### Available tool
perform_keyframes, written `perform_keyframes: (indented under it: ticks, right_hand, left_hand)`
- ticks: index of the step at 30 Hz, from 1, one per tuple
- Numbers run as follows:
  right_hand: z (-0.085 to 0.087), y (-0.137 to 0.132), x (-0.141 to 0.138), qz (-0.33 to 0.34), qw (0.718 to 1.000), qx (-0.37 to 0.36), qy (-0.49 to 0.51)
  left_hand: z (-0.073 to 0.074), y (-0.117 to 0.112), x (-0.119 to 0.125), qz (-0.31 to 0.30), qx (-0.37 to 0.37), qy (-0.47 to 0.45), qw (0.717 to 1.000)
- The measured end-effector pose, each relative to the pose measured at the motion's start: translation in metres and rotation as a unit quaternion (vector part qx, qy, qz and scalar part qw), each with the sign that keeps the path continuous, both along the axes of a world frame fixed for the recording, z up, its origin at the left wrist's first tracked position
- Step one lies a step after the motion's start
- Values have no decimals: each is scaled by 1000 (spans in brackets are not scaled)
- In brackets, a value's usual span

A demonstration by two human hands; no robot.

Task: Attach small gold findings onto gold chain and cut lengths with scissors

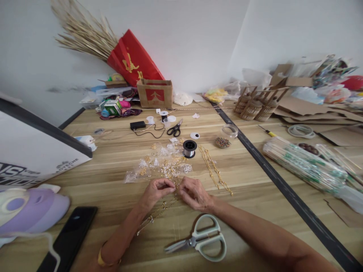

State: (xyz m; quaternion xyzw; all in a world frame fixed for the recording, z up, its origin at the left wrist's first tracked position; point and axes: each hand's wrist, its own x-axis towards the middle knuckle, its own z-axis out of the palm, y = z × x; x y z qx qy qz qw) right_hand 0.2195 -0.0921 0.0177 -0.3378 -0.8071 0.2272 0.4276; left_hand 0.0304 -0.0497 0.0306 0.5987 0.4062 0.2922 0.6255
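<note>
My left hand is closed, thumb and forefinger pinched together over something too small to make out. Close beside it, my right hand has its fingers curled in, at the upper end of a beaded gold chain. That chain slants down to the left across the wood, under the left wrist. Just beyond the fingertips lies a heap of small gold and clear findings, partly in little plastic bags. A second gold chain rests right of the heap. Large pale-green scissors lie below my right hand.
A black spool of clear line, small black scissors and a jar of beads stand beyond the heap. A phone and purple-white object are at left; bagged sticks at right. A paper bag stands behind.
</note>
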Motion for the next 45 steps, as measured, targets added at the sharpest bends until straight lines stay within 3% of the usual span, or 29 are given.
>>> perform_keyframes:
  ticks: [45]
  right_hand:
    - [-2, 1, 1, 15, 1000, 11, -13]
  left_hand:
    - [-1, -1, 1, -14, -17, -21, 1000]
